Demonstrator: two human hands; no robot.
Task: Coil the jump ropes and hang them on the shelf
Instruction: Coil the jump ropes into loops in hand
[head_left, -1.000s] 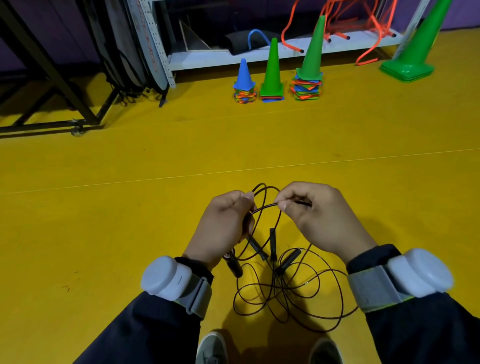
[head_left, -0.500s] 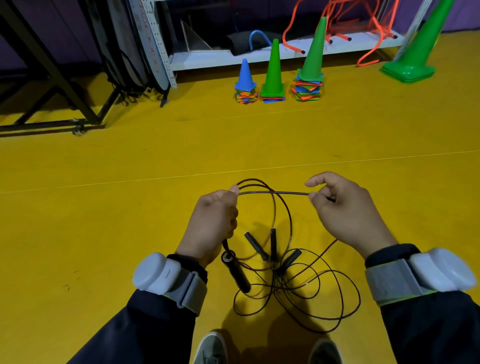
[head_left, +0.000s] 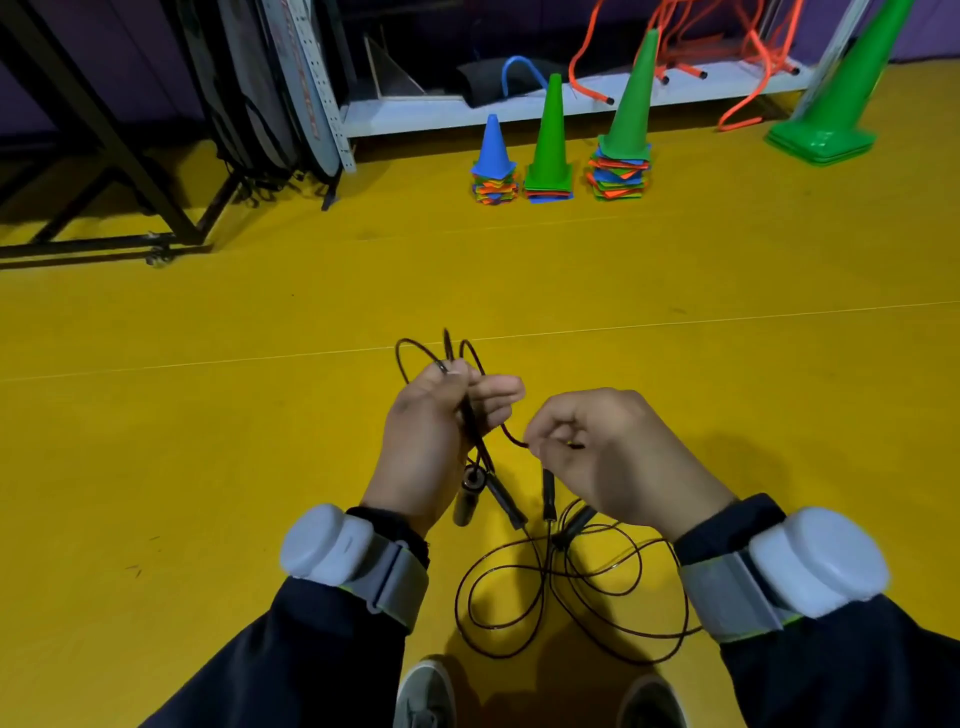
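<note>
Your left hand gripping black jump rope loops, your right hand at three o'clock pinching its cord, slack tangled on yellow floor

The jump rope is a thin, glossy black cord — plastic-coated by its look — with matt black handles. The yellow floor is smooth with a dull sheen. The cones look like smooth plastic; the shelf — pale painted metal.
</note>
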